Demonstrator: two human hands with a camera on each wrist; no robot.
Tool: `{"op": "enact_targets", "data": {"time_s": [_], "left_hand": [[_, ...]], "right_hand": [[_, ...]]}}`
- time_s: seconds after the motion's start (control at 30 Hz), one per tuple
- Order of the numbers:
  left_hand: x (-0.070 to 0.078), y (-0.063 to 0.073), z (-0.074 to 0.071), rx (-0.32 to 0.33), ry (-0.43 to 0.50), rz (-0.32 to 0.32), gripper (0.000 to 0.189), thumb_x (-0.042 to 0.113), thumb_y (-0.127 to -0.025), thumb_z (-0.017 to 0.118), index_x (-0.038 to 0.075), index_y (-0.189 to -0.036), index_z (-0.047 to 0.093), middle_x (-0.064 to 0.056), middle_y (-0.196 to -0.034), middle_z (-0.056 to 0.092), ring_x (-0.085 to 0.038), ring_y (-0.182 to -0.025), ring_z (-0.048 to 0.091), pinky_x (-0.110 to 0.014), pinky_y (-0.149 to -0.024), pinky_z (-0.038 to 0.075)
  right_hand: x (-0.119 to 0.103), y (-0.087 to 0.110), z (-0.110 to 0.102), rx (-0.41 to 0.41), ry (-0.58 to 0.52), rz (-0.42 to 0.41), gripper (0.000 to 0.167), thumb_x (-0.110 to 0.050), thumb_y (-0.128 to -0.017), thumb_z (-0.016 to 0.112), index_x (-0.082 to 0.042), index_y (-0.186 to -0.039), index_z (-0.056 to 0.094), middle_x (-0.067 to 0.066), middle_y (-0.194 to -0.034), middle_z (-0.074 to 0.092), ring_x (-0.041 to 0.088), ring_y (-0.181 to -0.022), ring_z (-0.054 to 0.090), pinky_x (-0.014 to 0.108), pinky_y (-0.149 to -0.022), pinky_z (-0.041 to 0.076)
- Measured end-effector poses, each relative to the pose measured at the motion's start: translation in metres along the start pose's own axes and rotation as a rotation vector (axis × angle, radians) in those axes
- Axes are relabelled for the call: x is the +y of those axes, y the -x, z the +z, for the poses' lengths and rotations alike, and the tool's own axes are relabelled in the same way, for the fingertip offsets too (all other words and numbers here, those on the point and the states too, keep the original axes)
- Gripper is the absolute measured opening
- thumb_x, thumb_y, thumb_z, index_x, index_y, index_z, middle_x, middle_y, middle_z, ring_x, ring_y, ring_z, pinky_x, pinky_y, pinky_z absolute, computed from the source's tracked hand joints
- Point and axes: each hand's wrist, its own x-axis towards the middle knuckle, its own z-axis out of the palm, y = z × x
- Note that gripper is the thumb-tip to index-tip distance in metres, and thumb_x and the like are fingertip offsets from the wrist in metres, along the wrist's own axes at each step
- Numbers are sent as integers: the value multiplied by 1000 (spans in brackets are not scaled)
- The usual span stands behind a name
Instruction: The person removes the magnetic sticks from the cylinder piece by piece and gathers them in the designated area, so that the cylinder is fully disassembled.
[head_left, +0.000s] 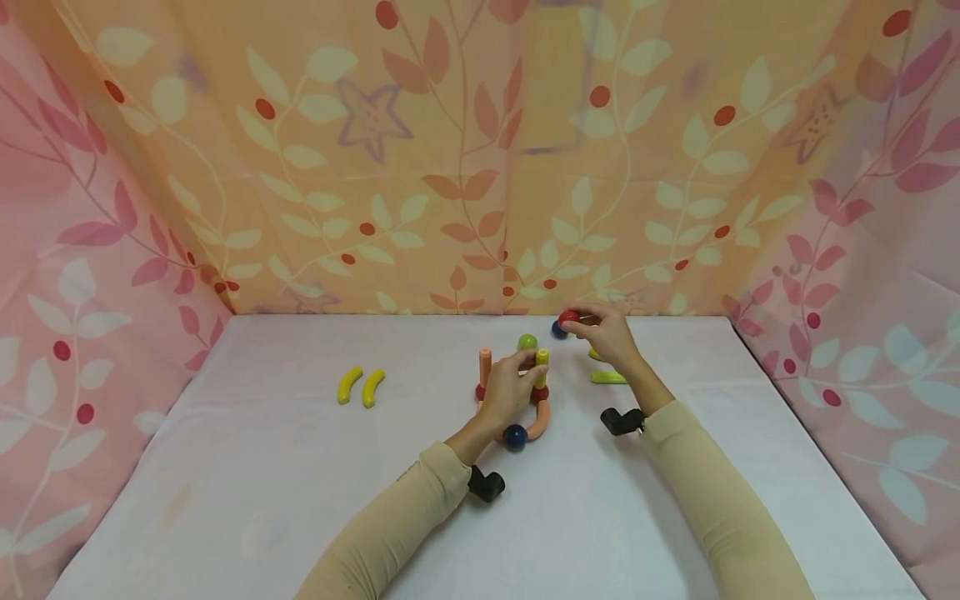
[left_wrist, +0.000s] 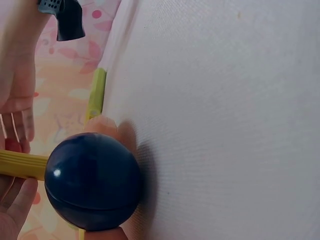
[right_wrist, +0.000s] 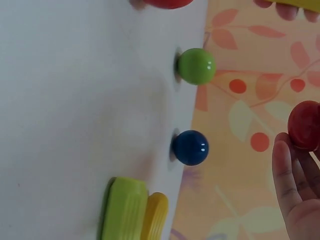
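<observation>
My left hand (head_left: 507,396) grips an upright yellow rod (head_left: 542,358), whose lower end meets a red ball (head_left: 540,394) of a magnetic-looking rod-and-ball build. Curved orange rods (head_left: 539,423) lead from a dark blue ball (head_left: 515,437) at its front. Partly behind the left hand, an orange rod (head_left: 485,362) stands on another red ball (head_left: 480,391). In the left wrist view the blue ball (left_wrist: 94,181) fills much of the foreground. My right hand (head_left: 611,340) pinches a loose red ball (head_left: 568,317), seen raised at the fingertips in the right wrist view.
A green ball (head_left: 528,342) and a second blue ball (right_wrist: 191,148) lie towards the table's back. Beside the right forearm are a green rod (head_left: 607,377) and a yellow piece (head_left: 595,354). Two curved yellow rods (head_left: 372,389) lie at left. Patterned cloth walls (head_left: 465,208) enclose the white table.
</observation>
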Motion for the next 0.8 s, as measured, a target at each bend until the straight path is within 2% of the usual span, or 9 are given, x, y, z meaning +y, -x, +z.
{"op": "enact_targets", "data": {"time_s": [0.23, 0.33, 0.43, 0.57, 0.67, 0.8], "left_hand": [[-2, -1, 0, 2, -4, 20, 33, 22, -95, 63, 8, -125, 64, -7, -113, 71, -19, -107, 66, -28, -90, 56], [-2, -1, 0, 4, -7, 26, 34, 23, -95, 63, 7, -125, 64, -7, -113, 71, -19, -107, 66, -28, -90, 56], [-2, -1, 0, 7, -9, 33, 34, 22, -95, 63, 7, -125, 64, -7, -113, 72, -19, -107, 66, -28, -89, 56], [-1, -1, -1, 14, -8, 34, 33, 22, -95, 64, 7, -124, 65, -7, -112, 72, -19, -106, 66, -28, -89, 56], [-1, -1, 0, 14, -9, 29, 34, 22, -95, 64, 7, -124, 65, -8, -112, 72, -19, -106, 66, -29, -89, 56], [-1, -1, 0, 16, -14, 32, 33, 21, -95, 64, 6, -124, 65, -8, -112, 72, -19, -106, 67, -28, -89, 56]], "right_hand": [[12, -16, 8, -37, 83, 95, 45, -23, -88, 73, -3, -128, 62, 20, -124, 63, 28, -90, 62, 20, -68, 49], [14, -22, 12, -62, 145, 116, 47, -22, -89, 72, -1, -129, 60, 21, -125, 62, 30, -96, 62, 24, -70, 51], [15, -27, 17, -82, 192, 113, 46, -21, -89, 72, 1, -128, 60, 21, -125, 62, 34, -106, 61, 34, -80, 54], [19, -30, 23, -111, 242, 76, 42, -18, -88, 72, 3, -124, 63, 21, -123, 62, 37, -111, 59, 46, -92, 52], [24, -31, 28, -130, 281, 44, 39, -16, -88, 72, 5, -120, 64, 21, -121, 59, 36, -110, 57, 47, -95, 49], [27, -32, 34, -152, 329, 30, 36, -14, -88, 72, 6, -117, 65, 22, -116, 61, 34, -105, 58, 46, -94, 49]]}}
